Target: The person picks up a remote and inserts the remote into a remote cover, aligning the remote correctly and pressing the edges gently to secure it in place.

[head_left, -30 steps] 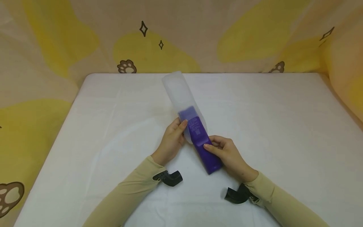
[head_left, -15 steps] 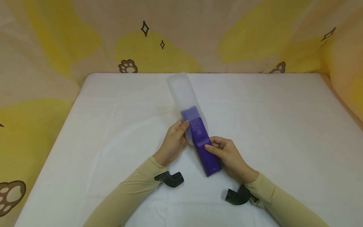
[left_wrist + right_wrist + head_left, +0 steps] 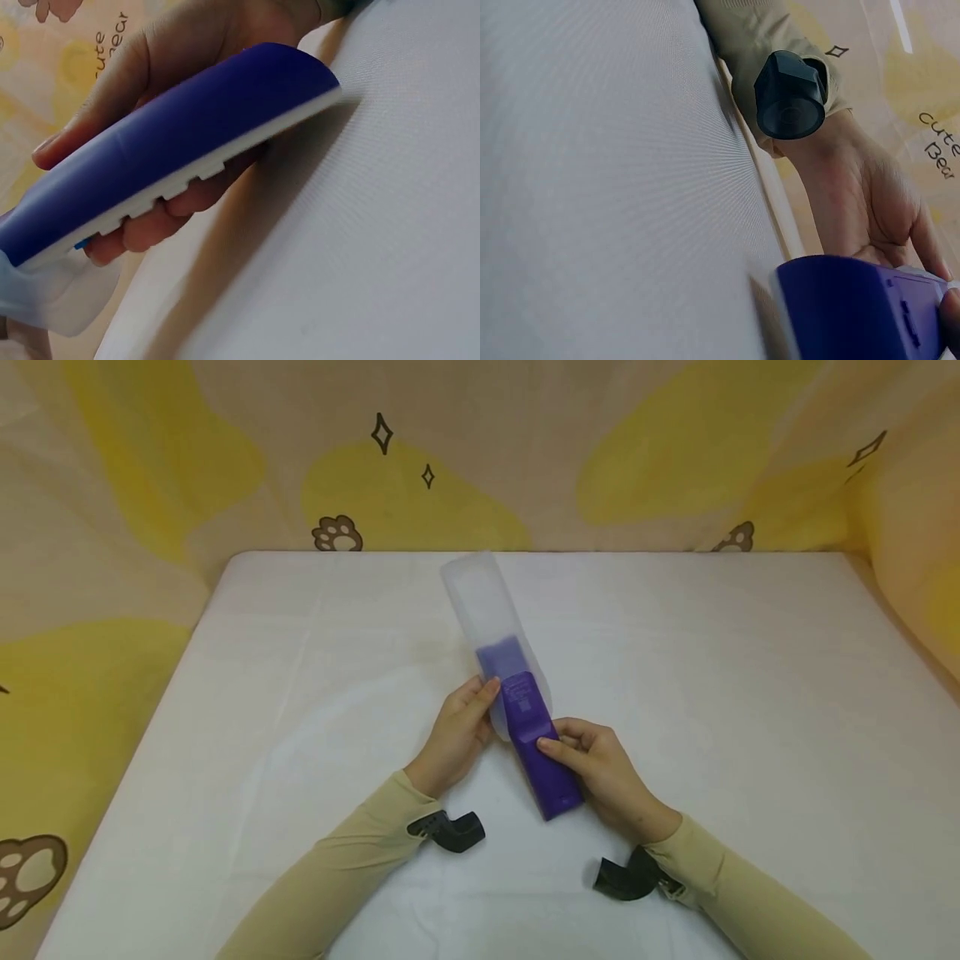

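A long purple remote control (image 3: 557,781) lies face down in both hands, its far end inside a frosted translucent sleeve (image 3: 480,597). Small print shows on its back. From the left wrist view, the remote (image 3: 172,135) has a white face with raised buttons pointing down. My left hand (image 3: 453,735) pinches the sleeve near its mouth, thumb on top at the purple edge. Around the remote's bare near half, my right hand (image 3: 611,772) grips with thumb above and fingers beneath. In the right wrist view the remote's near end (image 3: 840,307) partly hides the left hand (image 3: 870,195).
A white-covered table (image 3: 750,693) spreads beneath the hands. Behind it hangs a yellow and beige patterned cloth (image 3: 465,410). A black wrist camera (image 3: 457,832) juts from the left cuff and another black camera (image 3: 630,877) from the right cuff.
The sleeve and remote have swung slightly, their far end shifting a little right, so they lie a bit more lengthwise. Both hands keep the same grip.
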A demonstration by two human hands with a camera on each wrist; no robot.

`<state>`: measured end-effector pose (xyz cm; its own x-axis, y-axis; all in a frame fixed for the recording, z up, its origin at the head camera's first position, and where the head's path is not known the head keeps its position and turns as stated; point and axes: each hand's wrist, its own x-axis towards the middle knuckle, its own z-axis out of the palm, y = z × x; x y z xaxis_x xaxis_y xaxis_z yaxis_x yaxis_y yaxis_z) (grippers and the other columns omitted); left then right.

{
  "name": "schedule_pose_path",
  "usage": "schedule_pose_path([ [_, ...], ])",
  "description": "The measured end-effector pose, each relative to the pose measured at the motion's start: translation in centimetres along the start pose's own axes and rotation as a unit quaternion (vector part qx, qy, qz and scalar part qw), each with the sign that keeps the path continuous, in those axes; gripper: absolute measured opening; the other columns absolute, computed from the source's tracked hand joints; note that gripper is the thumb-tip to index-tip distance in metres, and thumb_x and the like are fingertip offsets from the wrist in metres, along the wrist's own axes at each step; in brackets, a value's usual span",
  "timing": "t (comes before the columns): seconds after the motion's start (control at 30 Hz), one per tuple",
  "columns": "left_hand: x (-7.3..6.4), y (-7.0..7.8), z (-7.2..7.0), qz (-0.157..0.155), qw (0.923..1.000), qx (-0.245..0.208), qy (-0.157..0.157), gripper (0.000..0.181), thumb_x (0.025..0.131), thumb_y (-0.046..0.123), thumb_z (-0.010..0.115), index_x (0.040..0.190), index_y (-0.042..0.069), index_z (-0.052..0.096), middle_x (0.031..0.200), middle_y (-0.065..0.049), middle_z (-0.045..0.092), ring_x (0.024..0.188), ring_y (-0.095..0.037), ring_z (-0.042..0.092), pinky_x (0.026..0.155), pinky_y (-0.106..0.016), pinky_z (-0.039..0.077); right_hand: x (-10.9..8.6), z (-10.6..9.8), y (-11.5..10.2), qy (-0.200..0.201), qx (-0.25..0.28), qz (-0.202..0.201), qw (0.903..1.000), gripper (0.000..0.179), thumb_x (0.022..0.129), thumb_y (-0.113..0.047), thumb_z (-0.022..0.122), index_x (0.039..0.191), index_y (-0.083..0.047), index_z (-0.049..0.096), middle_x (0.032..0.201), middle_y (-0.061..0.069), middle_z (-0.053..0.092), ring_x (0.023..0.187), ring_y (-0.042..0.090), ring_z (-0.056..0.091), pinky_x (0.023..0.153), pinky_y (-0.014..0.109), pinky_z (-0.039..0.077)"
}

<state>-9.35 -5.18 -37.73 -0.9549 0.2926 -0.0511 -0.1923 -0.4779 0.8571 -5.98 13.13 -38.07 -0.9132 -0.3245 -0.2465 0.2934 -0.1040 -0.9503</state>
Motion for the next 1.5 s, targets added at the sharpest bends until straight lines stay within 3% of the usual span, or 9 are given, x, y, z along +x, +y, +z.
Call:
schedule_pose_path([
  [0.17, 0.2, 0.2, -0.2, -0.005, 0.9999, -0.007, 0.013, 0.034, 0.100, 0.011, 0.041, 0.125, -0.013, 0.045, 0.106, -0.004, 0.060, 0.099, -0.012, 0.059, 0.087, -0.026, 0.049, 0.2, -0.1, 0.0, -0.010, -0.029, 0.010, 0.9995, 0.035, 0.091, -0.010, 0.062, 0.116, 0.012, 0.053, 0.093, 0.007, 0.069, 0.082, 0.015, 0.065, 0.070, 0.029, 0.055],
  [0.3, 0.3, 0.5, -0.5, -0.005, 0.9995, -0.016, 0.028, 0.020, 0.100, 0.011, 0.044, 0.103, -0.003, 0.058, 0.095, -0.003, 0.062, 0.090, -0.011, 0.059, 0.076, -0.023, 0.051, 0.3, -0.2, 0.1, -0.033, -0.069, 0.003, 0.9971, 0.036, 0.090, -0.010, 0.063, 0.115, 0.013, 0.054, 0.094, 0.010, 0.068, 0.082, 0.015, 0.065, 0.071, 0.030, 0.055],
  [0.5, 0.4, 1.1, -1.1, 0.009, 0.9983, -0.048, 0.032, 0.021, 0.101, 0.011, 0.041, 0.090, 0.006, 0.057, 0.091, -0.003, 0.063, 0.085, -0.011, 0.061, 0.073, -0.023, 0.053, 0.2, -0.4, 0.0, -0.053, -0.088, 0.005, 0.9947, 0.037, 0.087, -0.010, 0.065, 0.116, 0.011, 0.054, 0.098, 0.011, 0.068, 0.084, 0.016, 0.065, 0.076, 0.029, 0.054],
  [0.97, 0.7, 1.7, -1.5, 0.021, 0.9972, -0.057, 0.045, 0.024, 0.101, 0.007, 0.038, 0.086, 0.005, 0.058, 0.091, -0.003, 0.061, 0.088, -0.010, 0.059, 0.074, -0.021, 0.052, 0.1, -0.4, 0.0, -0.055, -0.104, 0.008, 0.9930, 0.037, 0.087, -0.009, 0.065, 0.117, 0.010, 0.054, 0.098, 0.014, 0.068, 0.083, 0.016, 0.066, 0.075, 0.028, 0.054],
  [1.23, 0.6, 1.6, -1.6, 0.016, 0.9976, -0.056, 0.037, 0.019, 0.102, 0.010, 0.040, 0.100, 0.002, 0.056, 0.100, -0.004, 0.061, 0.095, -0.011, 0.059, 0.079, -0.023, 0.052, 0.3, -0.4, 0.2, -0.068, -0.113, -0.016, 0.9911, 0.032, 0.089, -0.007, 0.062, 0.112, 0.014, 0.055, 0.092, 0.013, 0.068, 0.080, 0.014, 0.065, 0.074, 0.025, 0.054],
  [1.5, 0.6, 1.4, -1.6, 0.018, 0.9977, -0.059, 0.027, 0.019, 0.102, 0.012, 0.040, 0.108, -0.001, 0.053, 0.104, -0.004, 0.060, 0.102, -0.011, 0.057, 0.086, -0.023, 0.049, 0.3, -0.4, 0.5, -0.070, -0.078, -0.015, 0.9944, 0.031, 0.089, -0.002, 0.061, 0.111, 0.017, 0.052, 0.090, 0.010, 0.067, 0.079, 0.012, 0.064, 0.073, 0.024, 0.054],
])
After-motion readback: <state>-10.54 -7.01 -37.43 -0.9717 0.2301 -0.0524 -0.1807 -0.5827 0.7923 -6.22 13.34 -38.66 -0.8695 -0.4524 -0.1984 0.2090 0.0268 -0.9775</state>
